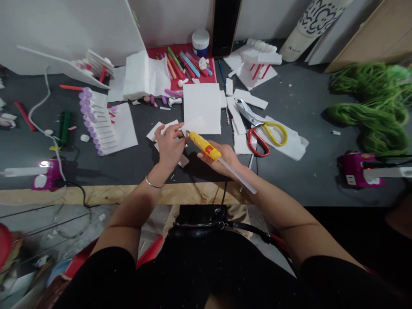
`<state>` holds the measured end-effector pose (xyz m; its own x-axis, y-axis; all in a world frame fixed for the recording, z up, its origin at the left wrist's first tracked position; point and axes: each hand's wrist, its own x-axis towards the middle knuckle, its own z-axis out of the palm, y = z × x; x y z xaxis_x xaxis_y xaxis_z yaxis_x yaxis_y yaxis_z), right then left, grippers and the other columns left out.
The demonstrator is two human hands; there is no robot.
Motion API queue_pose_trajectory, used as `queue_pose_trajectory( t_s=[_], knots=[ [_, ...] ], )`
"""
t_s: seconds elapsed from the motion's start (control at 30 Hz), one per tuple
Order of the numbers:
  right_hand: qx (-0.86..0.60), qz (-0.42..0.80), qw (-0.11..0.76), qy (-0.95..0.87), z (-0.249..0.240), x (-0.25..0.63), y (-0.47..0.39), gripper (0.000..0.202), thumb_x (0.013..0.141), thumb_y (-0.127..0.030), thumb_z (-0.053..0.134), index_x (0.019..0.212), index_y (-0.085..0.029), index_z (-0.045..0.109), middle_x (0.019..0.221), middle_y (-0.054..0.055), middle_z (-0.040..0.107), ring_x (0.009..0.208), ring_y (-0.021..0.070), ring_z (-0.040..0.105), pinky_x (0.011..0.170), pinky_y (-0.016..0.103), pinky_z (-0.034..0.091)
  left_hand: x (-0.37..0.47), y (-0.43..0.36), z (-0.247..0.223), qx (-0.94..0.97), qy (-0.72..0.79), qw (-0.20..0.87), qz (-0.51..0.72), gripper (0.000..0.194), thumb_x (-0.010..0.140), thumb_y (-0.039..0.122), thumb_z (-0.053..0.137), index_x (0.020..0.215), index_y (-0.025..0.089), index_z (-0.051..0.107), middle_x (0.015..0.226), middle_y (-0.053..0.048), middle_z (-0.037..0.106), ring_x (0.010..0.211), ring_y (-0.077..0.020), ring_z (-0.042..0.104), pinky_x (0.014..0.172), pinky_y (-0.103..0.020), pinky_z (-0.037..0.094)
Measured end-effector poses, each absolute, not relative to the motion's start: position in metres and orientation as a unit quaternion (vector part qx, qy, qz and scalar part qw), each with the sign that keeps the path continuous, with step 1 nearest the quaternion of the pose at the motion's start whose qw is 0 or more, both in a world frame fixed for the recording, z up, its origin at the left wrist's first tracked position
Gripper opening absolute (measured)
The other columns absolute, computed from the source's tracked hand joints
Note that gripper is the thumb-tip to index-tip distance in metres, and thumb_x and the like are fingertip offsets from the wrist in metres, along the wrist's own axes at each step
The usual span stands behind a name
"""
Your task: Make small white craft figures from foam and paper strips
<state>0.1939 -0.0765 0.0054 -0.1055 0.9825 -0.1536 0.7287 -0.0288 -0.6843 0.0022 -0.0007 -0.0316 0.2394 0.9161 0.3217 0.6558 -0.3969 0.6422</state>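
A yellow glue gun (204, 145) with a long clear glue stick out of its back lies in my right hand (222, 159), the fingers wrapped round it. The gun's tip points left, at the fingertips of my left hand (170, 143). That hand's thumb and fingers are bent together by the tip; what they pinch is too small to make out. Just beyond the tip lies a white square sheet (202, 107). White foam scraps (162, 128) sit partly under and behind my left hand.
Open scissors (257, 124) and white strips (251, 98) lie right of the sheet. Coloured sticks (180, 64) and a white jar (200, 40) stand behind. Foam models are at left and back right, green yarn (363, 103) and a purple socket block (362, 169) far right.
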Motion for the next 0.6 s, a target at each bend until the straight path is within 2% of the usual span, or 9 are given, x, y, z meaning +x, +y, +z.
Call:
queue_pose_trajectory(
  t_s=[0.17,0.27,0.37,0.5,0.6],
  knots=[
    [-0.673,0.33,0.251,-0.613,0.002,0.204,-0.072,0.026,0.088,-0.051,0.055,0.086,-0.025,0.057,0.077,0.003,0.066,0.074,0.0228,0.065,0.068,0.034,0.043,0.002,-0.001,-0.03,0.755,0.53,0.183,0.338,0.04,0.096,0.058,0.065,0.121,0.027,0.063,0.089,-0.003,0.079,0.114,-0.0253,0.072,0.119,-0.054,0.038],
    [-0.678,0.348,0.284,-0.582,0.001,0.209,-0.071,0.03,0.087,-0.056,0.059,0.084,-0.026,0.057,0.074,0.002,0.064,0.067,0.0203,0.061,0.065,0.035,0.045,0.001,-0.001,-0.031,0.756,0.531,0.177,0.339,0.044,0.095,0.061,0.066,0.121,0.026,0.062,0.089,-0.004,0.079,0.114,-0.0259,0.072,0.119,-0.054,0.036],
    [-0.673,0.359,0.316,-0.564,0.001,0.211,-0.07,0.032,0.088,-0.057,0.059,0.083,-0.026,0.058,0.071,0.001,0.064,0.066,0.0193,0.06,0.063,0.036,0.047,0.0,0.001,-0.032,0.757,0.535,0.172,0.335,0.048,0.093,0.064,0.066,0.122,0.026,0.063,0.088,-0.003,0.079,0.108,-0.0256,0.073,0.119,-0.054,0.035],
    [-0.678,0.363,0.33,-0.547,0.001,0.214,-0.067,0.031,0.092,-0.056,0.057,0.087,-0.025,0.063,0.075,0.003,0.068,0.072,0.0213,0.065,0.069,0.038,0.053,-0.002,0.006,-0.032,0.757,0.545,0.167,0.32,0.049,0.092,0.07,0.063,0.12,0.03,0.066,0.089,-0.001,0.078,0.091,-0.024,0.071,0.116,-0.052,0.036],
    [-0.679,0.361,0.337,-0.544,-0.003,0.22,-0.064,0.039,0.097,-0.059,0.05,0.089,-0.025,0.066,0.063,0.002,0.062,0.063,0.0203,0.063,0.065,0.038,0.054,-0.005,0.008,-0.029,0.754,0.551,0.166,0.317,0.05,0.091,0.074,0.061,0.117,0.032,0.069,0.094,-0.002,0.077,0.092,-0.0251,0.069,0.112,-0.052,0.037]
  ],
)
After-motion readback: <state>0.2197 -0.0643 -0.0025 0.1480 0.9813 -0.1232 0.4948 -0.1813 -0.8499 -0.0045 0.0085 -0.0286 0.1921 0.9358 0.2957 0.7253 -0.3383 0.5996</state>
